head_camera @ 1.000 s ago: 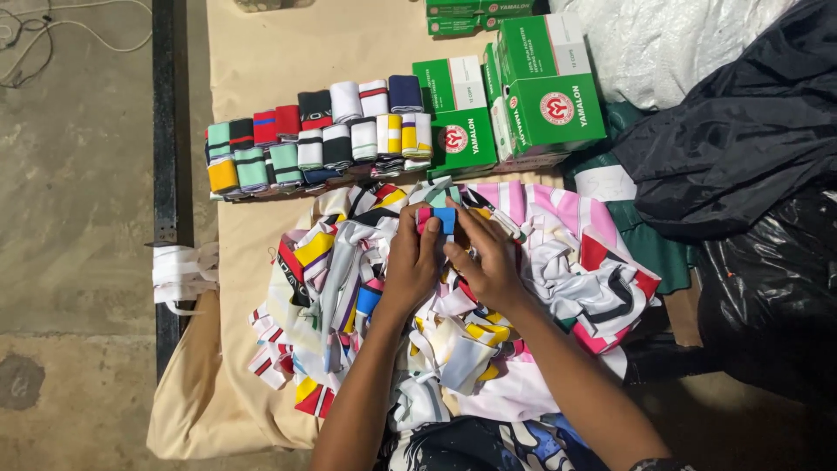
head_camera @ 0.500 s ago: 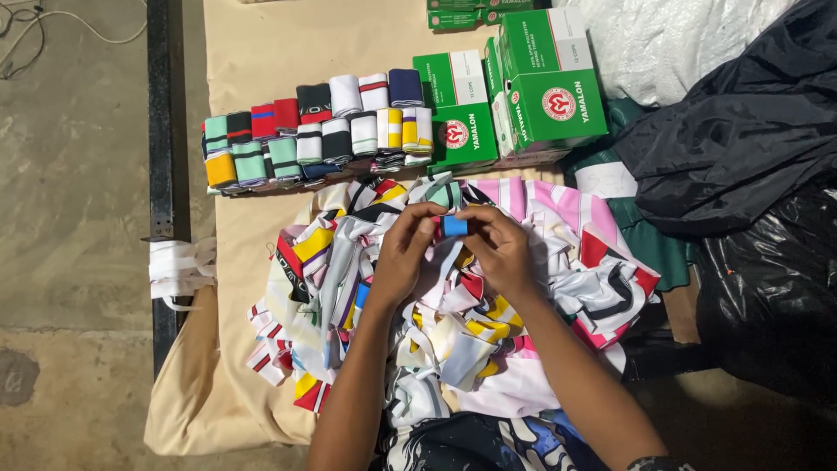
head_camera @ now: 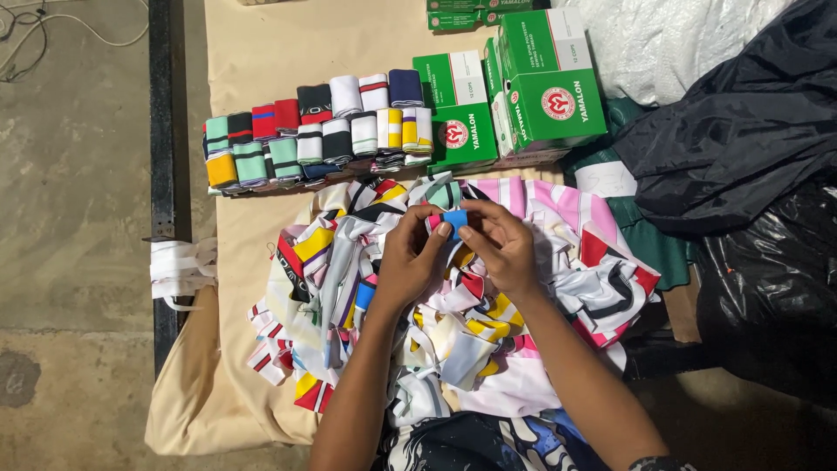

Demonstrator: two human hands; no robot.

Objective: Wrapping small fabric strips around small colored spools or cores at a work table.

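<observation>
Standing next to this table and the big thing here is the tan cloth [head_camera: 261,52] spread over it, so I'll place everything off that. Off its right edge sit heaped black plastic bags [head_camera: 750,148]. Sprawled over the near half of the cloth is a loose pile of printed fabric strips [head_camera: 558,253], pink, white, yellow, red, all tangled. Toward the far right of the cloth are stacked green cardboard boxes [head_camera: 545,83], and left of those, across the middle, a neat double row of folded knit bands [head_camera: 314,131] in lots of colours.

Above the middle of the pile the person's left hand [head_camera: 408,262] and right hand [head_camera: 504,249] meet on a small blue fabric piece [head_camera: 454,218]. Both are pinching it, thumb and forefinger tips pressed on either side, the rest of the fingers curled in loosely.

My read: that scrap is feather-light and floppy, no stiffness at all, not fragile, maybe a bit slick if it's the same printed polyester. It'll droop or unroll if held by one corner, so gripping two opposite edges, like now, looks the sane way.
</observation>
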